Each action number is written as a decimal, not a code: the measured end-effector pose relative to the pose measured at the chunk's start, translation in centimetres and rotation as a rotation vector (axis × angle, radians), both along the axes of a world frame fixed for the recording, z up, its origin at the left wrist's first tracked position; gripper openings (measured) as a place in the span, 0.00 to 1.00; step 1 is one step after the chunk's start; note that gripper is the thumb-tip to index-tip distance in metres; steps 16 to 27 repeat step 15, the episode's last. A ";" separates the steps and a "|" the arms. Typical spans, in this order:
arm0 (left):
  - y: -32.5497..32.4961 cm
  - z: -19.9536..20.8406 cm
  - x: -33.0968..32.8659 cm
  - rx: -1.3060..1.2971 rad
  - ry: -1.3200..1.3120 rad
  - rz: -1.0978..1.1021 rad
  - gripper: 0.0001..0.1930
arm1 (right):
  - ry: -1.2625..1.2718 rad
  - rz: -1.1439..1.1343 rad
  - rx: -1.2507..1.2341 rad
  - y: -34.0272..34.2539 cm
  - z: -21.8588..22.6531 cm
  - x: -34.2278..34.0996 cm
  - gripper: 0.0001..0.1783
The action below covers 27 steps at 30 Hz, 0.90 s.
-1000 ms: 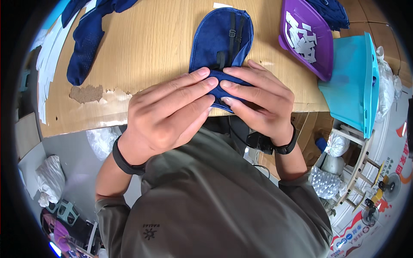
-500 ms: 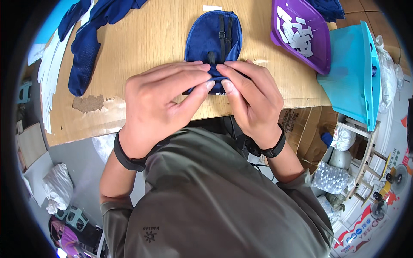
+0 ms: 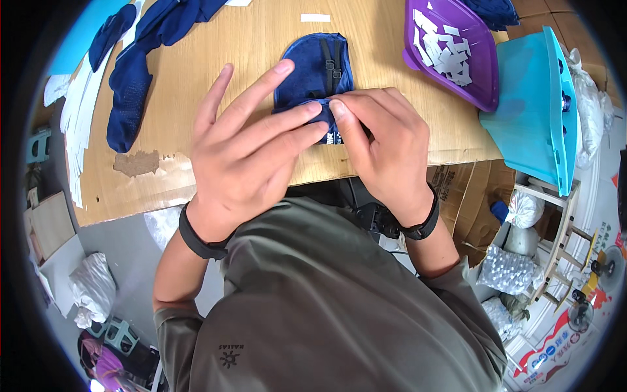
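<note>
A dark blue cloth piece (image 3: 297, 68) with a rounded far end lies on the wooden table in front of me. Two black straps (image 3: 330, 62) with small sliders run along it. Its near edge is folded up, and some white print shows there. My right hand (image 3: 388, 140) pinches that folded edge between thumb and fingers. My left hand (image 3: 245, 147) is open with its fingers spread. Two of its fingertips rest at the fold, beside my right thumb, while the other two stick up off the cloth.
A purple basket (image 3: 485, 85) of white slips stands at the far right, beside a turquoise bin (image 3: 529, 117). Long dark blue knitted cloth (image 3: 128, 98) and white strips (image 3: 80, 144) lie at the left. One white label (image 3: 315, 17) lies beyond the cloth piece. The table's front edge is near me.
My left hand has loosened its pinch and spread its fingers. My right hand keeps its pinch. The cloth piece's far end sits slightly nearer and further left in view.
</note>
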<state>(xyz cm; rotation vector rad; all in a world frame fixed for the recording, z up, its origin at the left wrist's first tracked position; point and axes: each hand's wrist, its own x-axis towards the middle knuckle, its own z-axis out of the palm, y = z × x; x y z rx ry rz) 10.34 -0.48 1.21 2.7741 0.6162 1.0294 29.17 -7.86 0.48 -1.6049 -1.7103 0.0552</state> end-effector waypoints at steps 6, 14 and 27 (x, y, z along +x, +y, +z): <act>-1.0 0.7 0.1 -0.053 0.064 0.056 0.20 | -0.004 0.004 0.097 0.4 0.1 0.3 0.04; 0.1 1.0 0.9 -0.200 0.076 0.051 0.26 | 0.260 -0.135 -0.285 0.9 1.3 0.1 0.06; -0.1 0.9 0.7 -0.273 0.086 0.064 0.26 | 0.250 -0.140 -0.283 0.9 1.5 0.3 0.06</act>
